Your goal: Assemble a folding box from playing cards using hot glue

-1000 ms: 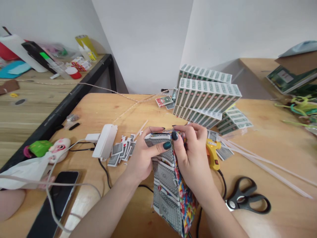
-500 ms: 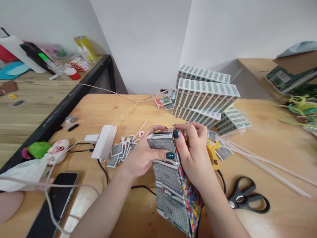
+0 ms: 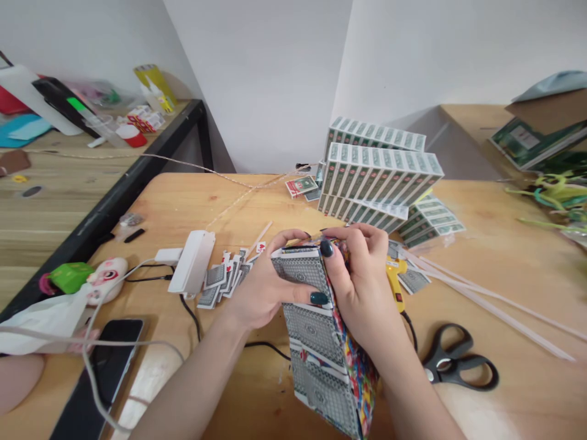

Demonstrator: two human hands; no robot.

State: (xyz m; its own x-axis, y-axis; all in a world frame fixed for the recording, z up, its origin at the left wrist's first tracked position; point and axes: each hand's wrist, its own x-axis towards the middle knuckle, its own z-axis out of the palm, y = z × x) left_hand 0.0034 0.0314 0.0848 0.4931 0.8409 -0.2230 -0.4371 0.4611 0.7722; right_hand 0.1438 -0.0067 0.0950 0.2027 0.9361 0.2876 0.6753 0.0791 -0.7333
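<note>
Both hands grip a box-like piece built of playing cards (image 3: 312, 333), held tilted above the table. Grey patterned card backs cover its left face, and a colourful face shows on its right side. My left hand (image 3: 266, 287) is closed round the upper left edge, its thumb lying across the grey cards. My right hand (image 3: 362, 287) pinches the top right edge, thumb in front and fingers behind. Some of the fingertips are hidden behind the piece. Just beyond my right hand lies a yellow glue gun (image 3: 395, 284), partly covered by the hand.
Stacked card boxes (image 3: 380, 177) stand at the back. Loose cards (image 3: 224, 278) and a white power strip (image 3: 192, 263) lie left, near a phone (image 3: 103, 373). Black-handled scissors (image 3: 458, 360) and glue sticks (image 3: 495, 305) are on the right. Cables cross the table.
My left thumb has slid slightly right across the grey cards. The lower end of the card piece has swung a little to the right. Both hands keep their grip.
</note>
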